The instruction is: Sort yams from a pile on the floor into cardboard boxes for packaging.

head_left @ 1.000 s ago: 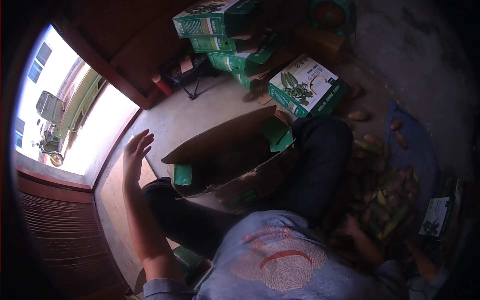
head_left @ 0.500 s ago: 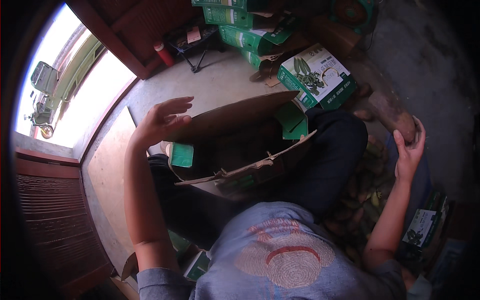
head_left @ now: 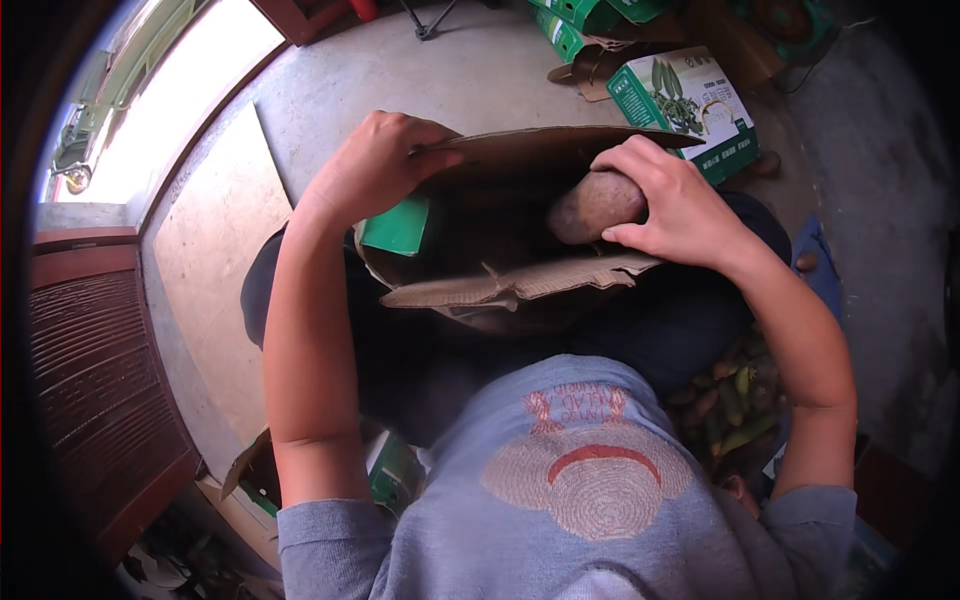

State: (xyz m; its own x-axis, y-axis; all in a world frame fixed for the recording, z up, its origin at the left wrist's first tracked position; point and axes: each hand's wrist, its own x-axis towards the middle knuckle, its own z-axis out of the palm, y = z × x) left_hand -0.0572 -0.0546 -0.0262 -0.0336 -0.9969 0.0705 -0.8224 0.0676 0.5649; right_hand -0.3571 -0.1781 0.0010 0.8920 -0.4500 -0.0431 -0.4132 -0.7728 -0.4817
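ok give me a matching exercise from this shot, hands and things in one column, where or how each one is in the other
Column one:
1. left hand
2. right hand
3. brown tuber
4. green and white carton

Column two:
a. on the concrete floor beyond the open box
b. gripping the far flap of the open cardboard box
c. wrapped over the tuber
d. held at the mouth of the open box

Pairs: 1-b, 2-c, 3-d, 4-a

The open box is plain brown cardboard, matt, with torn rough edges on its flaps. Inside it, the tuber has a dull, dusty brown skin. Behind the box, the printed carton looks smooth and slightly glossy, and the concrete floor is grey and matt.
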